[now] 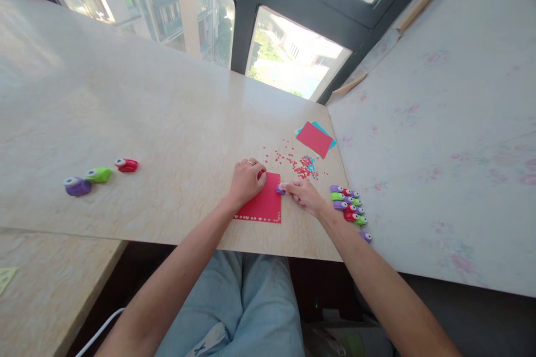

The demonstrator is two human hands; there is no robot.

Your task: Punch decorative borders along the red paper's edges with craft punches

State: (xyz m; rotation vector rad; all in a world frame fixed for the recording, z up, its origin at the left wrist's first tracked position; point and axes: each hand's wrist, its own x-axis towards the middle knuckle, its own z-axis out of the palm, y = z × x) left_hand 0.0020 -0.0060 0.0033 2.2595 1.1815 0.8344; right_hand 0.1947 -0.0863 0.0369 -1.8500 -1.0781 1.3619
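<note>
Head view: the left hand (246, 179) pressed flat on one red card (263, 204). The right hand (305, 195) pinched one small purple punch (280, 189) at the card's right edge. Three punches (99, 175) lay far left.

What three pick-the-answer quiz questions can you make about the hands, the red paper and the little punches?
1. Where does the red paper sheet lie?
A. under the left hand
B. on the floor
C. on the window sill

2. How many paper punches lie far left on the beige marble table?
A. one
B. three
C. six

3. What does the right hand do?
A. rests flat and empty
B. pinches a small purple punch at the sheet's edge
C. hangs below the table

Answers: 1 A, hand presses it; 2 B, purple, green, red; 3 B, fingers grip it.
</note>
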